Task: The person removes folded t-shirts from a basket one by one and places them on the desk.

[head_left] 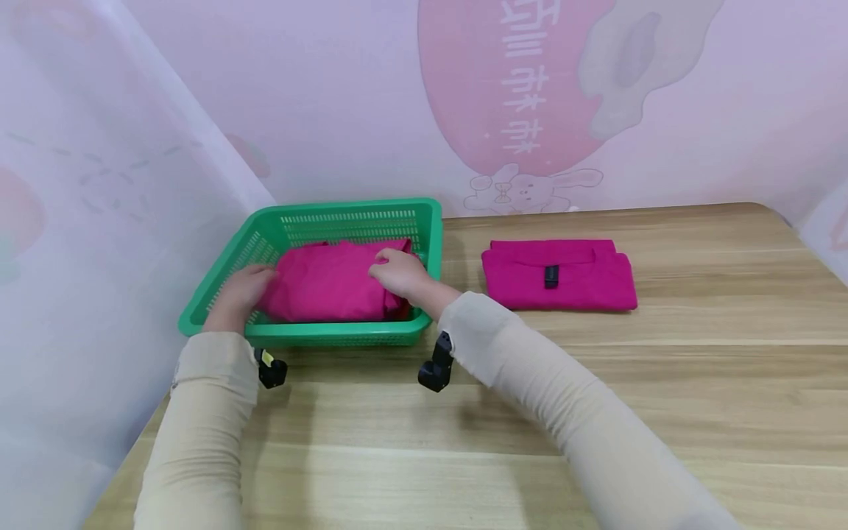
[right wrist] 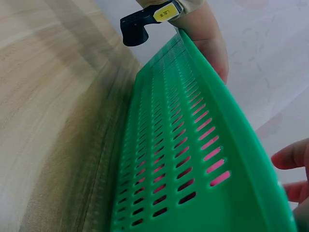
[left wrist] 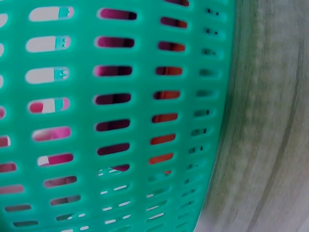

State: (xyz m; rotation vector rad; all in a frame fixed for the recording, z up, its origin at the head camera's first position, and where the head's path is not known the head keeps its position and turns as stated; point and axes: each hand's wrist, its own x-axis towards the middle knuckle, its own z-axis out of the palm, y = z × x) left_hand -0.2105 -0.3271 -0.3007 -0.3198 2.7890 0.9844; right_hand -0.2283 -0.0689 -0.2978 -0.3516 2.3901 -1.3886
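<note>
A folded bright pink cloth (head_left: 331,283) lies inside a green plastic basket (head_left: 338,335) with slotted walls. My left hand (head_left: 241,291) reaches over the basket's left side, its fingertips at the cloth's left edge; how they bend there is hidden. Over the cloth's right end is my right hand (head_left: 400,274), and in the right wrist view its thumb and fingers (right wrist: 289,155) stand apart with nothing seen between them. Something orange-red (left wrist: 164,119) shows through the slots, low in the basket, beneath the pink cloth.
To the right of the basket, a second folded pink garment (head_left: 563,287) with a small black tag (head_left: 551,277) lies on the wooden table (head_left: 695,368). A printed pale curtain (head_left: 344,96) stands behind the table and along its left side.
</note>
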